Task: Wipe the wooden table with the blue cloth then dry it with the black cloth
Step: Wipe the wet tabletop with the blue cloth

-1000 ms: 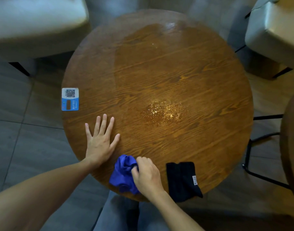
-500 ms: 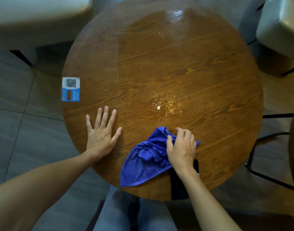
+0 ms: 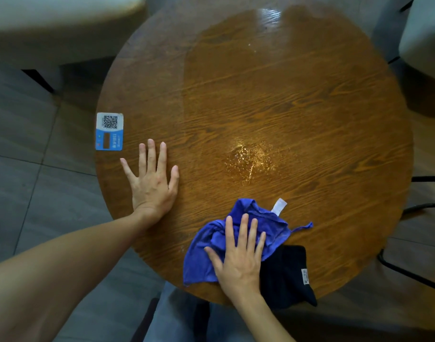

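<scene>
A round wooden table [image 3: 298,95] fills the view, with a wet patch of droplets [image 3: 251,161] near its middle. The blue cloth [image 3: 204,250] lies rumpled and spread out near the front edge, a white tag showing at its far side. My right hand [image 3: 238,257] lies flat on top of it, fingers spread, pressing it to the wood. The black cloth [image 3: 285,277] lies folded just right of that hand, partly under the blue cloth's corner. My left hand [image 3: 152,181] rests flat on the bare tabletop to the left, fingers apart.
A blue and white QR code sticker [image 3: 109,131] sits at the table's left edge. Pale upholstered seats stand at the back left [image 3: 51,25] and back right [image 3: 426,33]. A black metal chair frame [image 3: 421,208] is at the right.
My right hand carried the bunched blue cloth from the front edge to the right, let it spread out, and now lies flat on it. The left hand stayed in place.
</scene>
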